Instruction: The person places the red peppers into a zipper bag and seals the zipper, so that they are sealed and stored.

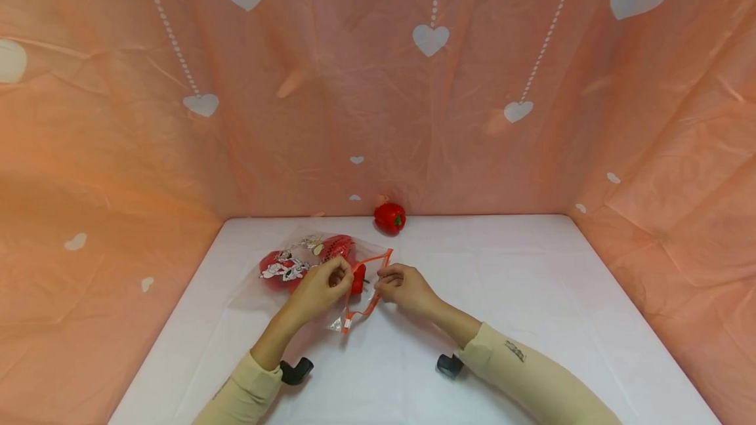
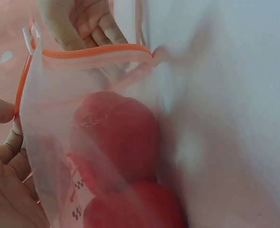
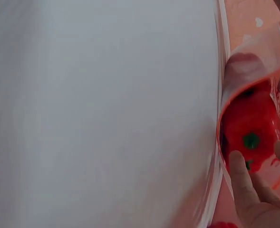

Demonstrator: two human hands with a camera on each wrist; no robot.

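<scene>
A clear zip bag [image 1: 288, 269] with an orange edge and printed figures lies on the table, its mouth facing right and spread apart. Several red bell peppers [image 2: 118, 142] are inside it; the right wrist view shows one pepper's [image 3: 268, 114] green stem through the opening. My left hand [image 1: 325, 286] pinches the orange edge between thumb and fingers. At the mouth, my right hand [image 1: 409, 288] touches the rim with extended fingers, thumb and index finger apart. A single red bell pepper [image 1: 388, 218] sits outside the bag at the table's back edge.
The white-covered table [image 1: 502, 267] meets an orange curtain [image 1: 378, 117] with white hearts at the back and sides. A dark wrist-mounted device [image 1: 296, 370] shows below the left sleeve, and another device [image 1: 450, 366] by the right sleeve.
</scene>
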